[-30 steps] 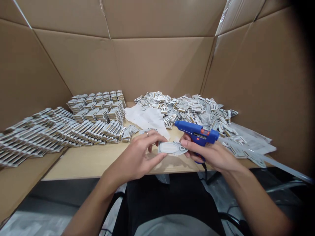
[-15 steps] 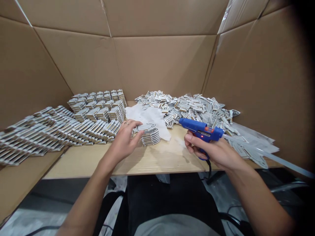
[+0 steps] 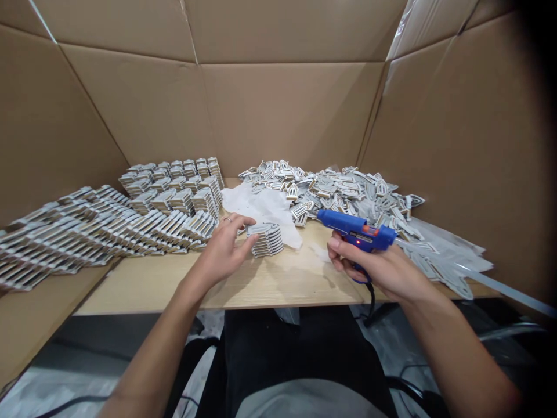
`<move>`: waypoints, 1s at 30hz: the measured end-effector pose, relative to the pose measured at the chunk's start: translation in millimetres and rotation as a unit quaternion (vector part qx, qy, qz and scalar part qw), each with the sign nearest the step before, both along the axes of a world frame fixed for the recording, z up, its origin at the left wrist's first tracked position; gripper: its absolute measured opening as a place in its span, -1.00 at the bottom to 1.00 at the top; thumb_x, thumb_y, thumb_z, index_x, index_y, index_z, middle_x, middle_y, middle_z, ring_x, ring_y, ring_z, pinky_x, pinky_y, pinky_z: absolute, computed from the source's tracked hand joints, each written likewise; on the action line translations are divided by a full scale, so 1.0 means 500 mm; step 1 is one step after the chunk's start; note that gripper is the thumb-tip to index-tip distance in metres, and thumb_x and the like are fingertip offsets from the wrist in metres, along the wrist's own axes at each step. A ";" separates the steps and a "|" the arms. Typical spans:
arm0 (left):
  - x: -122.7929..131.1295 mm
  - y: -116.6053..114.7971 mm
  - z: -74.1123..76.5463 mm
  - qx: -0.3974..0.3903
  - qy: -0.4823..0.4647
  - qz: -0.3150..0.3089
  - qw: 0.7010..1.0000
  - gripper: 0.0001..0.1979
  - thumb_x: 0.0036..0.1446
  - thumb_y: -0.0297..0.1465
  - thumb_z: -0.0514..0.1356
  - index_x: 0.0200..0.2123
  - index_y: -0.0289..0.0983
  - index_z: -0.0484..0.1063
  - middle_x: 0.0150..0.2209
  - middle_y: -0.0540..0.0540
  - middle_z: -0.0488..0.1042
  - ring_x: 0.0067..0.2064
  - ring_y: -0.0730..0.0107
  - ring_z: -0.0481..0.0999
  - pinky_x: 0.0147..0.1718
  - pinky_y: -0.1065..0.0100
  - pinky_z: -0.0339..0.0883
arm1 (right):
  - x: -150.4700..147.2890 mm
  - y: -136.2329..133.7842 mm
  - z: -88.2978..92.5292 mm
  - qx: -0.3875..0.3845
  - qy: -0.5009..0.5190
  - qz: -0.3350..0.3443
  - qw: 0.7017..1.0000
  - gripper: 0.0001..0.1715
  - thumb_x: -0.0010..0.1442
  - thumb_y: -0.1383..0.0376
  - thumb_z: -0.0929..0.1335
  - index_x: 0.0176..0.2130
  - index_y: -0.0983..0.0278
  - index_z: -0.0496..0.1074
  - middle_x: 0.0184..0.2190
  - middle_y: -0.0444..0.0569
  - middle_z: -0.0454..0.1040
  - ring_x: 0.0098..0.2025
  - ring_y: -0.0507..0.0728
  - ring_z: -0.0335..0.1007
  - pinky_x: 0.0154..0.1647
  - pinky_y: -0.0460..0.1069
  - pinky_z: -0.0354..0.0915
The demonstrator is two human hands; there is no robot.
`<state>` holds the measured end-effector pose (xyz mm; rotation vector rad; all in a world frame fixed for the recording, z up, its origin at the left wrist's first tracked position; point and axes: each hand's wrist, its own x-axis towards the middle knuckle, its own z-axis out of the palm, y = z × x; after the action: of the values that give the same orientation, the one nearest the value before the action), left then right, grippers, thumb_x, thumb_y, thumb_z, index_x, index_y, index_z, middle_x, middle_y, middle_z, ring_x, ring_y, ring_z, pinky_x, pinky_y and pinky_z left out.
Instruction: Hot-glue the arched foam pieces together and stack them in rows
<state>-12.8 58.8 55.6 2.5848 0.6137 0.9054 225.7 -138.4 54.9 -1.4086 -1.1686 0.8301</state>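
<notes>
- Clock reference: I sit at the centre, 12 straight ahead.
- Left hand (image 3: 226,241), 11 o'clock: thumb and forefinger stand part-way apart around the left end of a short stack of pale grey cut-outs (image 3: 268,241). Cannot tell whether the fingertips press on the top piece or only rest beside it. The spread presumably suits squaring or steadying an end without covering the top.
- That stack sits just short of 12 on the wooden tabletop (image 3: 174,285), within easy reach of both hands.
- Right hand (image 3: 374,264), 1 o'clock: fingers are wrapped closely round the handle of a blue hot glue gun (image 3: 348,225). Its red light shows. The nozzle points toward 10, apart from the stack and my left fingers; I judge that raised hold guards against drips and burns.
- A translucent glue stick (image 3: 496,284) trails from the gun's rear toward 3; the power cord (image 3: 371,299) drops below the handle, out of the hands' way.
- Loose arched cut-outs (image 3: 343,191) lie heaped from 12 to 1, unsorted.
- Upright stacks (image 3: 174,188) and leaning rows (image 3: 100,226) fill 10 to 11, likely ordered to save space.
- White sheet (image 3: 259,204) lies between heap and stacks; cardboard walls (image 3: 287,110) enclose all, perhaps containing pieces.
</notes>
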 end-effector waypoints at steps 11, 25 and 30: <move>-0.012 0.006 0.000 -0.037 0.013 0.015 0.999 -0.61 0.32 -0.22 0.24 0.11 -0.30 0.42 0.05 -0.23 0.51 0.04 0.09 0.54 0.02 0.09 0.41 | 0.010 -0.001 -0.008 -0.014 -0.032 -0.015 0.999 -0.57 0.35 -0.07 0.42 -0.28 0.22 0.43 -0.45 -0.12 0.46 -0.58 -0.03 0.15 -0.59 -0.05 -0.02; -0.012 -0.128 0.058 -0.049 0.035 0.072 0.996 -0.81 0.36 -0.24 0.16 -0.09 -0.22 0.44 -0.37 -0.05 0.47 -0.34 0.21 0.48 -0.34 0.22 0.27 | 0.039 0.050 -0.071 -0.054 -0.394 -0.137 0.907 -0.79 0.12 0.27 0.45 -0.25 0.20 0.36 -0.27 0.02 0.56 -0.24 0.25 0.47 -0.24 0.04 0.24; -0.008 -0.153 0.032 -0.139 0.199 -0.057 0.968 -0.68 0.36 -0.25 0.11 -0.47 -0.20 0.37 -0.48 -0.04 0.45 -0.41 0.26 0.43 -0.45 0.27 0.10 | 0.029 0.062 -0.080 -0.054 -0.409 -0.117 0.903 -0.81 0.11 0.40 0.42 -0.28 0.20 0.35 -0.23 0.08 0.59 -0.21 0.26 0.49 -0.20 0.04 0.24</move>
<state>-16.9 -17.6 71.7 2.5210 0.6337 0.2381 240.4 -107.5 14.7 -2.0347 -1.5320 0.0980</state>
